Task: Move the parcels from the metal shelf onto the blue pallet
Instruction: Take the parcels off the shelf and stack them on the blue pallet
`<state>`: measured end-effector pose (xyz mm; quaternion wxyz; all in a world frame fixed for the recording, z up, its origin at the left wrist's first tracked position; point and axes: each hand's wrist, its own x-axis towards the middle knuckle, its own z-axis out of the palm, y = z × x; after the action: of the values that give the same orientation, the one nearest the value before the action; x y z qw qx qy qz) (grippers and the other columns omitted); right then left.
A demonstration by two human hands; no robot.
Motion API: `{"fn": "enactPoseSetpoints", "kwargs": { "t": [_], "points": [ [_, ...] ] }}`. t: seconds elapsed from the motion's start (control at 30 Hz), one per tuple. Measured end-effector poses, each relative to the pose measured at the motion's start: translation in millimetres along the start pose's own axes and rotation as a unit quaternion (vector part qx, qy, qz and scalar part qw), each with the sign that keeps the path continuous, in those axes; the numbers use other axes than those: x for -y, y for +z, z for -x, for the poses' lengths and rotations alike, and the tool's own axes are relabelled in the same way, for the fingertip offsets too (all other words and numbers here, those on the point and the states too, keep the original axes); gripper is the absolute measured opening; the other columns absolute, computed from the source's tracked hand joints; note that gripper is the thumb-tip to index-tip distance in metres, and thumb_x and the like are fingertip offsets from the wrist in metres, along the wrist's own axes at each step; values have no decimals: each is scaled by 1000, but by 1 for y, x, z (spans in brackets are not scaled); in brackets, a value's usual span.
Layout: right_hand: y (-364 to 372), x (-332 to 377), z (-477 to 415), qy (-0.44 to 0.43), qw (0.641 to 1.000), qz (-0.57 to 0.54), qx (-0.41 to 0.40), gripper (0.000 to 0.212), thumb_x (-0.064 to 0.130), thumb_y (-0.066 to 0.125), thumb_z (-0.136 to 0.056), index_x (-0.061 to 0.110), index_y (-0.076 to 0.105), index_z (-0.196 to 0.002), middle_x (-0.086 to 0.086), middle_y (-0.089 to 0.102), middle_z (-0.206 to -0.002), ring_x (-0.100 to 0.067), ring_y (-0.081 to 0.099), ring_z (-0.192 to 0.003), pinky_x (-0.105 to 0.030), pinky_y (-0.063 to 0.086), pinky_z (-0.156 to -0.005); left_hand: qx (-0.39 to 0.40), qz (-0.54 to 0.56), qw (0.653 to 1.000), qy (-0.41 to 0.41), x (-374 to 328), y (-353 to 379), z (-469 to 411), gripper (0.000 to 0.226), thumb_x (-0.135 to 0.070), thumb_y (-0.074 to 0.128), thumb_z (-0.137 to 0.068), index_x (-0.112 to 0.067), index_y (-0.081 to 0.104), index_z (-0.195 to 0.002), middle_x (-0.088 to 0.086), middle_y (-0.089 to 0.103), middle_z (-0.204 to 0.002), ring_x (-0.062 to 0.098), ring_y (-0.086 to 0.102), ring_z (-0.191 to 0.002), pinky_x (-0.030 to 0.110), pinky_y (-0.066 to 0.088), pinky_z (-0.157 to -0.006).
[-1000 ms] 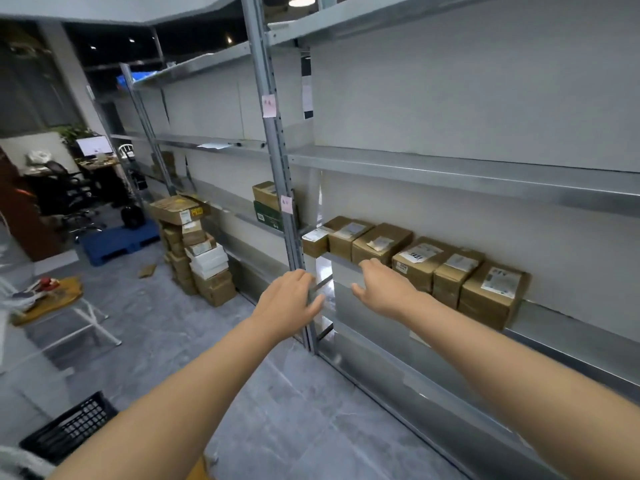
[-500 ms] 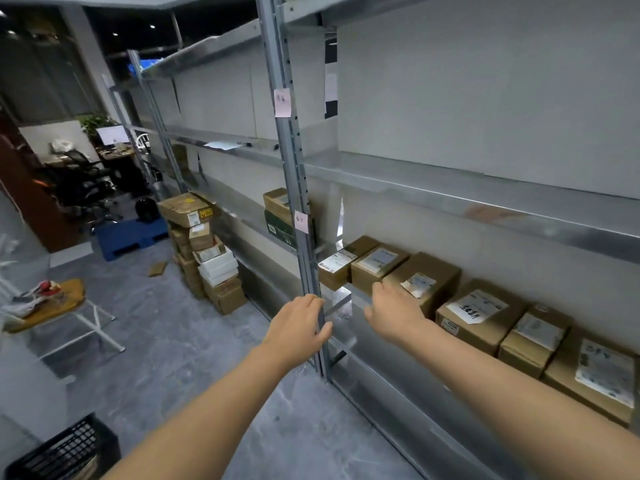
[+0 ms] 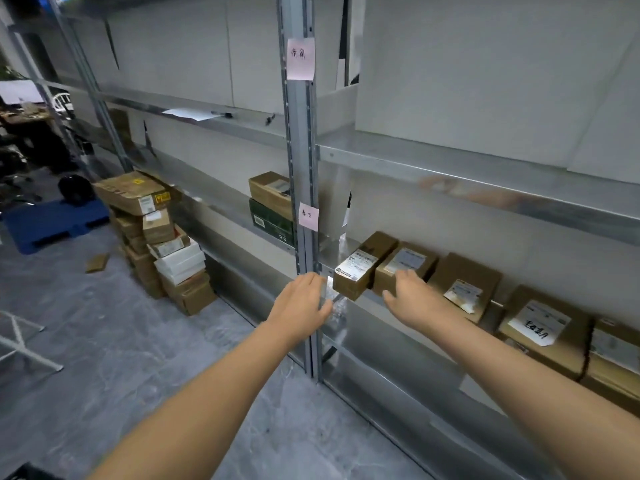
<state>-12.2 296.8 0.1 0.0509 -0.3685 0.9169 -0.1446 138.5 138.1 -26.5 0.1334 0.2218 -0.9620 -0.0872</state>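
Observation:
Several brown cardboard parcels with white labels stand in a row on the metal shelf point(image 3: 433, 161). The leftmost parcel point(image 3: 360, 268) sits just right of the upright post point(image 3: 300, 188). My left hand point(image 3: 300, 303) is stretched out in front of the post, fingers relaxed, a little left of that parcel and holding nothing. My right hand point(image 3: 410, 296) lies over the front of the second parcel point(image 3: 407, 263), fingers loosely spread; no grip shows. The blue pallet point(image 3: 52, 220) lies on the floor far to the left.
A stack of cardboard and white boxes point(image 3: 156, 237) stands on the floor by the shelf, left of the post. Two more boxes point(image 3: 272, 206) sit on the neighbouring shelf bay. A white folding frame point(image 3: 20, 344) is at the left edge, and office chairs stand beyond the pallet.
I have come closer to the shelf. Both hands have moved forward: the right now reaches the second parcel's front and the left is near the leftmost parcel.

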Motion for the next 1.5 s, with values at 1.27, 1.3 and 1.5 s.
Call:
{"fn": "enactPoseSetpoints", "kwargs": {
  "t": [1.27, 1.3, 1.5],
  "points": [
    [177, 11, -221, 338, 833, -437, -19, 41, 24, 35, -103, 14, 38, -142, -9, 56, -135, -24, 54, -121, -29, 40, -96, 224, 328, 918, -1, 94, 175, -246, 36, -22, 35, -105, -12, 53, -133, 8, 59, -127, 20, 55, -113, 32, 45, -97],
    [177, 14, -227, 349, 826, -441, -32, 39, 24, 33, -103, 13, 39, -140, -10, 57, -132, -25, 56, -117, -30, 43, -95, 241, 325, 915, -1, 93, 178, -253, 35, -23, 35, -104, -11, 55, -130, 10, 61, -124, 23, 57, -110, 36, 47, -95],
    [179, 26, -240, 421, 783, -451, -83, 41, 29, 27, -105, 10, 43, -138, -14, 61, -126, -29, 59, -112, -39, 48, -94, 309, 369, 877, -3, 100, 184, -269, 34, -32, 39, -103, -15, 54, -129, 5, 64, -120, 14, 57, -99, 24, 42, -80]
  ]
}}
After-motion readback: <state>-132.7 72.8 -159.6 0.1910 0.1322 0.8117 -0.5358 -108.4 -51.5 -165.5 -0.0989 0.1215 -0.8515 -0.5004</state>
